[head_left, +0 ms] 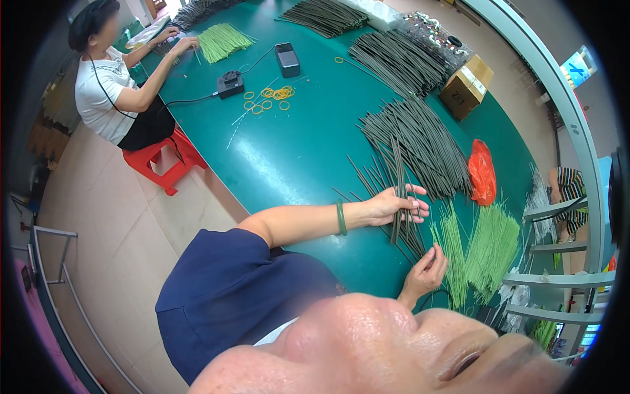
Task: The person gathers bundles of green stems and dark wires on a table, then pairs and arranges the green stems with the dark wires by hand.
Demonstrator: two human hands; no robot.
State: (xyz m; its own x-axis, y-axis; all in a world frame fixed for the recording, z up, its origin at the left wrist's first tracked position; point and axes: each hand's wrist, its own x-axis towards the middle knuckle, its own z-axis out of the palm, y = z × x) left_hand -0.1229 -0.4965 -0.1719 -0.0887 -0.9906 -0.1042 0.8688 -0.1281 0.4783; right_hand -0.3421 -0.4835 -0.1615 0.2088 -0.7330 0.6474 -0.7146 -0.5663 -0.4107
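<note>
My left hand [396, 206], with a green bangle [341, 218] at the wrist, is closed around several thin dark stems [397, 172], its fingertips partly spread. Just nearer to me, my right hand [426, 270] pinches the end of a thin light green stem [434, 232]. Two light green bundles [453, 253] [489, 246] lie on the table right of that hand. Beyond my left hand spreads a large heap of dark stems [417, 144], and a few loose ones lie beneath the hand.
The green table [289, 157] carries yellow rubber bands [279, 94], a black device [287, 60] with a cable, a red plastic bag [482, 172] and a cardboard box [466, 87]. Across it, a co-worker [108, 82] on a red stool handles green stems [223, 43]. A metal frame [584, 131] borders the right.
</note>
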